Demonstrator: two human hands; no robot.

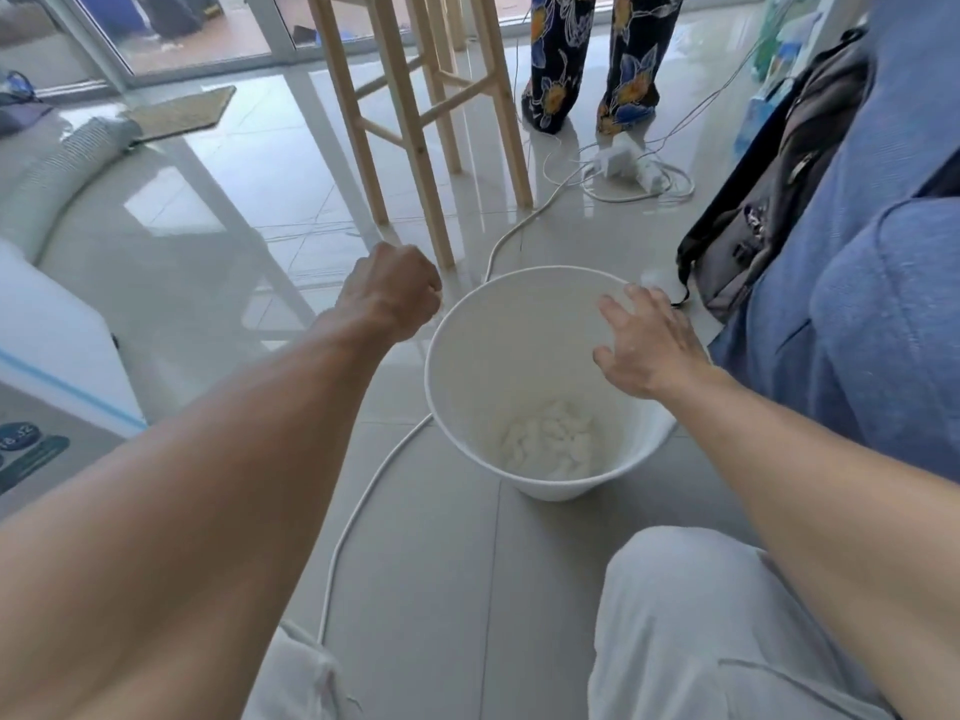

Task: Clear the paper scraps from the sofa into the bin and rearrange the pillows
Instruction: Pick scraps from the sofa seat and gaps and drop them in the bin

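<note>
A white bin stands on the tiled floor in front of me, with several crumpled white paper scraps at its bottom. My right hand hovers over the bin's right side with fingers spread and nothing in it. My left hand is curled into a fist just left of the bin's rim; I see nothing in it. The blue sofa rises at the right edge.
A wooden stool stands beyond the bin. A white cable runs across the floor past the bin to a power strip. A black backpack leans on the sofa. A person in patterned trousers stands at the back.
</note>
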